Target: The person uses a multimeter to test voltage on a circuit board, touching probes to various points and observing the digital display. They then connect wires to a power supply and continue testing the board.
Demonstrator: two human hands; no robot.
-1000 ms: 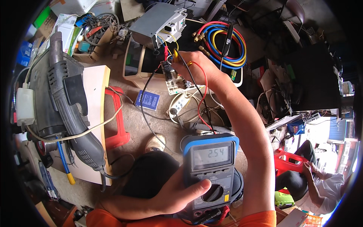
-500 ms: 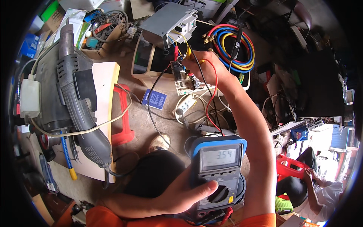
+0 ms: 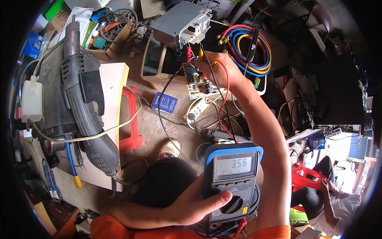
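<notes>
My left hand (image 3: 195,203) is wrapped round a dark grey multimeter (image 3: 247,187) with a blue rim, its thumb beside the round dial. Digits show on the meter's screen. Further out, my right hand (image 3: 225,68) pinches the meter's test probes (image 3: 201,55) over a circuit board (image 3: 195,91); where their tips touch is hidden by the fingers. A black and a red lead run between that hand and the meter. Beside the fingers, a red clip (image 3: 189,55) sits near the board's far edge. A grey metal box (image 3: 175,24) lies behind, with thin wires leading toward the board.
Coiled red, blue and yellow hoses (image 3: 260,65) lie right of the board. A heat gun (image 3: 81,107) lies at left by a red stool (image 3: 133,119). A power strip (image 3: 197,110) and a blue booklet (image 3: 164,103) are on the floor. Another person (image 3: 338,207) sits at lower right.
The digits on the meter's screen have changed slightly. The whole view has shifted a little, with both hands keeping their holds.
</notes>
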